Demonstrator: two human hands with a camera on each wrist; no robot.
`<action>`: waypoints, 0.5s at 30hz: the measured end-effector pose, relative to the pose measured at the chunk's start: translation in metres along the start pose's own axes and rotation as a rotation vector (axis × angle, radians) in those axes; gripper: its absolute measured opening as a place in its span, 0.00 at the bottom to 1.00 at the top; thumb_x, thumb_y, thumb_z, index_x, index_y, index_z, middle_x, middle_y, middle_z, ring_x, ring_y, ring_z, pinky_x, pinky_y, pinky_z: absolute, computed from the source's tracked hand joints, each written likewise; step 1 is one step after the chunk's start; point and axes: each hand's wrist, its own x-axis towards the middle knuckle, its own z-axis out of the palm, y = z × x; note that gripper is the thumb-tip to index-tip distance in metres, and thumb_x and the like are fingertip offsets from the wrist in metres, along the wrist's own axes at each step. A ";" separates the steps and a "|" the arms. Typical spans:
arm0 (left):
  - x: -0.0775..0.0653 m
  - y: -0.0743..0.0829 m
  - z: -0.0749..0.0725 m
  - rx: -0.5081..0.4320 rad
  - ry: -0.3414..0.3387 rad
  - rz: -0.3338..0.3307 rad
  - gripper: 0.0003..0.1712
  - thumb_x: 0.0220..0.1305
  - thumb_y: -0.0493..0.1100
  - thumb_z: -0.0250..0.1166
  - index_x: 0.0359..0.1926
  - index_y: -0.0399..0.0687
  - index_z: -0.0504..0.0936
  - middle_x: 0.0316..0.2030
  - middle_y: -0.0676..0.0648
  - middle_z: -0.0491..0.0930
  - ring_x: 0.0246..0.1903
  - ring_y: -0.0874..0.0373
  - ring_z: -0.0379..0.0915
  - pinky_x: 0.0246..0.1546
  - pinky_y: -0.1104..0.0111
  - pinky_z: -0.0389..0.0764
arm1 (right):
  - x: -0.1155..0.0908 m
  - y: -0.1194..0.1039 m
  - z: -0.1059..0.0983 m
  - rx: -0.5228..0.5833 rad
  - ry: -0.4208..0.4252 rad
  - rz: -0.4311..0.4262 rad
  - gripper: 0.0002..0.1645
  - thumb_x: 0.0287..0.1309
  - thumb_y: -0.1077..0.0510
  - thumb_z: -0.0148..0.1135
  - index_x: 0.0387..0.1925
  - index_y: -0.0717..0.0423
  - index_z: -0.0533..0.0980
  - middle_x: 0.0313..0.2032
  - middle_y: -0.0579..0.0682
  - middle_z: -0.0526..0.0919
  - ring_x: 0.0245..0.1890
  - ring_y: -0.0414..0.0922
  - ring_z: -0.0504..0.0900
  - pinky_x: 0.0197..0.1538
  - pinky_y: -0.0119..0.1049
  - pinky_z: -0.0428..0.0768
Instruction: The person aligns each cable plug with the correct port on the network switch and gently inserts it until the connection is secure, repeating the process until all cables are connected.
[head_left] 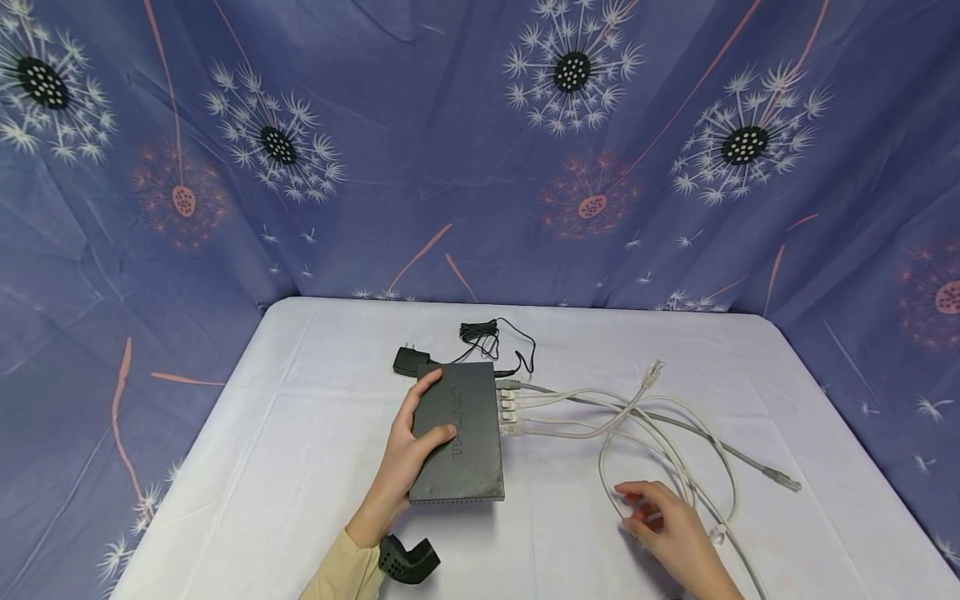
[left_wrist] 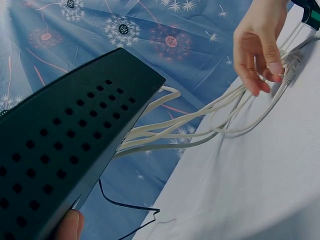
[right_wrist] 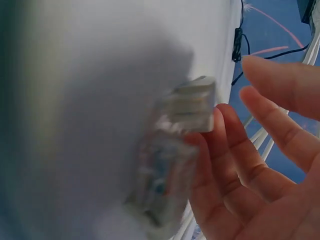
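Observation:
My left hand (head_left: 408, 446) grips a black network switch (head_left: 468, 467) by its left side, thumb on the top face. Raised lettering marks that top, and the left wrist view shows rows of vent holes in the casing (left_wrist: 65, 145). Several pale network cables (head_left: 558, 433) and a grey cable (head_left: 675, 421) run from plugs along the switch's right side. My right hand (head_left: 667, 529) is near the cable loops, fingers loosely curled, thumb and forefinger apart. In the right wrist view, blurred clear cable plugs (right_wrist: 187, 110) appear right by the fingers (right_wrist: 240, 160).
Behind the switch lie a black power adapter (head_left: 411, 361) and its bundled cord (head_left: 478, 332). One loose plug (head_left: 652, 373) points up; the grey cable's plug (head_left: 783, 479) lies at right. A black wrist band (head_left: 408, 562) shows by the left sleeve. Patterned cloth (head_left: 450, 167) surrounds the white table (head_left: 315, 400).

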 end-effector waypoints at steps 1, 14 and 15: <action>0.000 0.000 0.000 -0.001 -0.001 0.000 0.40 0.57 0.36 0.64 0.69 0.67 0.64 0.70 0.52 0.52 0.67 0.47 0.49 0.58 0.44 0.55 | -0.001 0.001 0.000 -0.003 -0.012 0.015 0.26 0.39 0.72 0.73 0.45 0.56 0.79 0.35 0.44 0.77 0.29 0.32 0.73 0.32 0.30 0.77; -0.001 0.000 0.001 -0.027 -0.009 -0.008 0.40 0.58 0.36 0.63 0.69 0.66 0.63 0.70 0.51 0.52 0.67 0.45 0.50 0.57 0.47 0.59 | -0.011 0.011 0.001 -0.011 -0.039 0.031 0.27 0.38 0.74 0.72 0.45 0.55 0.79 0.32 0.40 0.73 0.26 0.32 0.69 0.30 0.30 0.73; -0.001 0.000 0.001 -0.027 -0.008 -0.009 0.40 0.57 0.36 0.63 0.69 0.66 0.63 0.70 0.51 0.52 0.66 0.45 0.51 0.57 0.47 0.58 | -0.011 0.011 0.001 -0.010 -0.039 0.027 0.27 0.38 0.74 0.72 0.45 0.55 0.79 0.31 0.40 0.72 0.26 0.32 0.68 0.29 0.30 0.72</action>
